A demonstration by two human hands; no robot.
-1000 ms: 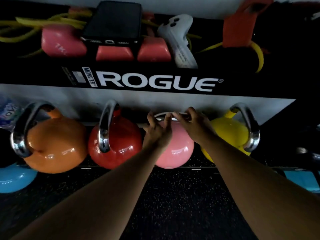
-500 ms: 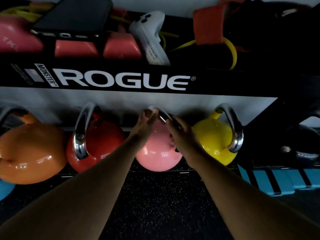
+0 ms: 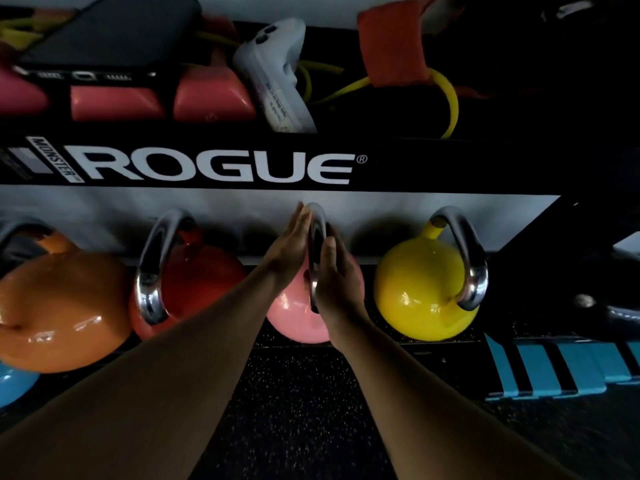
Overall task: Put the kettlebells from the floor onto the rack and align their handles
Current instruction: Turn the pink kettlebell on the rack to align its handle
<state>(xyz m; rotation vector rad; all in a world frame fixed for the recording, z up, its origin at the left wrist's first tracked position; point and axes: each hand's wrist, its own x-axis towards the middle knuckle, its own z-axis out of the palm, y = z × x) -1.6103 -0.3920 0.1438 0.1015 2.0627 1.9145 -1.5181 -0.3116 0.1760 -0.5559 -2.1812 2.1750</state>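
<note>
A pink kettlebell (image 3: 294, 317) stands on the lower shelf of the black rack (image 3: 450, 168), between a red kettlebell (image 3: 207, 271) and a yellow kettlebell (image 3: 422, 285). Its chrome handle (image 3: 317, 220) runs front to back, like the handles of its neighbours. My left hand (image 3: 287, 244) lies flat against the handle's left side with straight fingers. My right hand (image 3: 337, 282) holds the handle from the right, thumb around its near part. An orange kettlebell (image 3: 62, 306) sits at the far left of the shelf.
A blue kettlebell (image 3: 14, 386) shows at the lower left, below the shelf. The upper shelf carries a phone (image 3: 110, 36), a white controller (image 3: 277, 74), pink dumbbells (image 3: 114, 103), an orange strap (image 3: 391, 46) and a yellow band (image 3: 450, 102). A blue striped object (image 3: 554, 372) lies at right.
The pink kettlebell's handle has turned from sideways to front-to-back. My left hand went from gripping to lying flat against it, and the view shifted rightward.
</note>
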